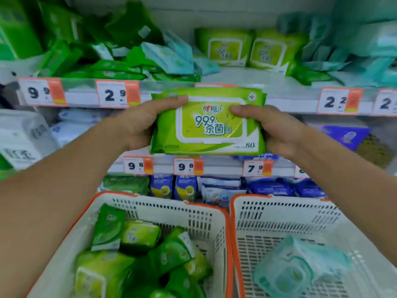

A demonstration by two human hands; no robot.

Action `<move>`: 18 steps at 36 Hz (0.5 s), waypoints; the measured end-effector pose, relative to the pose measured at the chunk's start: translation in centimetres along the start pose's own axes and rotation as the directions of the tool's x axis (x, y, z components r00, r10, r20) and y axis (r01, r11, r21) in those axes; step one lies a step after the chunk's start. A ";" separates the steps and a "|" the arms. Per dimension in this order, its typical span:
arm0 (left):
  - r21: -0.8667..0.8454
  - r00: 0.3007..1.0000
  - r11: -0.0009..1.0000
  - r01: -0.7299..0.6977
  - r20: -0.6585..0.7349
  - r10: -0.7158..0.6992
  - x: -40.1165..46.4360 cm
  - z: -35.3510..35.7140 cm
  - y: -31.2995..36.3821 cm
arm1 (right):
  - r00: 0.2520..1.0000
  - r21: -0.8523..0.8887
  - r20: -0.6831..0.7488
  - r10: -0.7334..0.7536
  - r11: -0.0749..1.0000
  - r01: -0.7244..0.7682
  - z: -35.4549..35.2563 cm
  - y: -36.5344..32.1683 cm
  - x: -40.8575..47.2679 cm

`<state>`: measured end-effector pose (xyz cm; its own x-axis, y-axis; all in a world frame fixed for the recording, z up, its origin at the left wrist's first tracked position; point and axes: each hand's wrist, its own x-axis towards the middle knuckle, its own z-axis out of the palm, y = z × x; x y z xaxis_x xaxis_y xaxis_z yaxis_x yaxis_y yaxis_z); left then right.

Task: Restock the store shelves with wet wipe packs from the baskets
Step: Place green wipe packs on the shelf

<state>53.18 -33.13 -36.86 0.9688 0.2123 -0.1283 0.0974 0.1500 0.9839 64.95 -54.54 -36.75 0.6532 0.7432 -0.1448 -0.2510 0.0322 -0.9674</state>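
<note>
A lime-green wipe pack is held level, long axis running left to right, with the left hand and right hand each gripping one short end, thumbs on its face and fingers hidden behind. Two matching packs are seen above and beyond it on the upper shelf, so an upward, forward lift is judged to be called for.

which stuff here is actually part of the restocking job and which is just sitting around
Part of the job:
- lime-green wipe pack, held by left hand and right hand
- left basket of green packs
- right basket
- two matching packs on the top shelf

Just there:
- price tags
- blue packs
</note>
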 end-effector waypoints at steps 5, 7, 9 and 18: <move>-0.034 0.990 0.992 0.124 -0.066 -0.126 -4.3 -4.6 -5.8 | 0.989 -0.053 0.116 0.090 0.995 -0.085 3.1 5.9 0.5; 0.023 0.983 0.987 0.159 -0.101 -0.156 -5.6 -5.9 -7.1 | 0.978 -0.061 0.158 0.138 0.990 -0.130 4.0 8.1 0.7; 0.090 0.972 0.972 0.216 -0.112 -0.206 -6.7 -7.1 -8.3 | 0.949 -0.084 0.208 0.237 0.971 -0.224 4.3 10.5 0.9; 0.795 0.892 0.426 0.431 -0.303 -0.337 -2.6 -8.5 -7.3 | 0.844 -0.580 0.009 0.536 0.690 -0.432 3.3 17.1 3.0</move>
<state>48.00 -26.60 -44.76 0.7618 0.4313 -0.4833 0.6406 -0.6127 0.4629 60.27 -49.60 -53.00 0.4100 0.6507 -0.6391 -0.0412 -0.6868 -0.7257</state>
